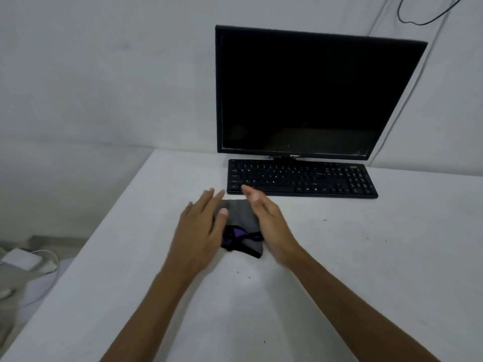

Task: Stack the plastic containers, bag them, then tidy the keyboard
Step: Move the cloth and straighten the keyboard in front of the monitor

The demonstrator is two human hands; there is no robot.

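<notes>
Head view, near to far. Nearest us, two bare forearms reach forward from the bottom edge over a white table (pixel 366 257); a few dark specks lie on its surface.

Between the hands lies a small folded grey bag (pixel 241 218) with black trim and a purple patch at its near end. We cannot tell what, if anything, is inside it; we see no plastic containers, and the bag lies flat on the table.

Left hand (pixel 202 231): fingers straight and spread, palm down, laid along the left side of the bag, with the thumb resting on the grey fabric. We see no curl round anything; it grips nothing.

Right hand (pixel 269 223): fingers straight and together, hand turned on edge at the right side of the bag. It is motion-blurred, so we cannot tell whether it touches the fabric. It holds nothing.

Beyond the hands, a black keyboard (pixel 302 178) lies flat on the table, just past the bag and apart from it, its left end nearest the fingertips. Just behind it stands a black monitor (pixel 313 95), screen dark.

Farther back, a white wall and a thin black cable (pixel 428 19) at upper right. Off the table's left edge, low down, a white box (pixel 21 258) with white cords.
</notes>
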